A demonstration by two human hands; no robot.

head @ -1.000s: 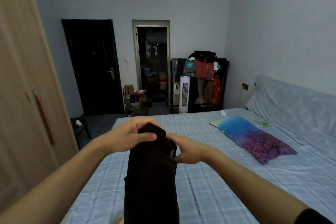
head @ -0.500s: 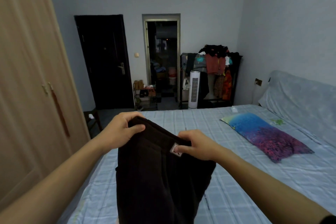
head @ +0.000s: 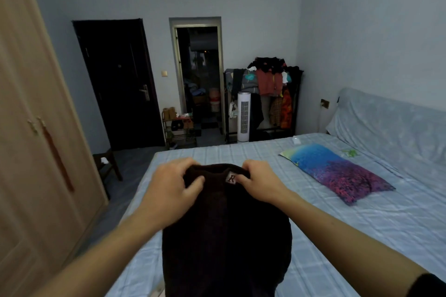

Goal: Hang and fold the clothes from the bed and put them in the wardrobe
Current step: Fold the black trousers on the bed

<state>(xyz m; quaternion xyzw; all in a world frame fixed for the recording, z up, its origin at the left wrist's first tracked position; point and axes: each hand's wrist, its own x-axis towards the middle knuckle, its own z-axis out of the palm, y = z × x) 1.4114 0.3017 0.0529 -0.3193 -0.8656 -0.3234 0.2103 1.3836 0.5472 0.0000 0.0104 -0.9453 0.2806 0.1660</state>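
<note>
- Low in the middle of the frame, a dark garment (head: 226, 236) hung over the near part of the bed (head: 337, 236), held up by its top edge, where a small patch with a letter (head: 231, 178) showed.
- The left hand (head: 172, 190) had its fingers (head: 193, 184) curled over the top edge on the left; the right hand (head: 259, 184) pinched the same edge just beside the patch.
- The cloth looked soft, thick and light, and would likely sag wherever unsupported; the top edge near both corners seemed the best hold.
- The bed lay broad and flat behind it, with a colourful pillow (head: 335, 171) well apart at the right.
- The wardrobe (head: 36, 152) stood along the left edge, its doors closed, a strip of floor (head: 130, 166) between it and the bed.
</note>
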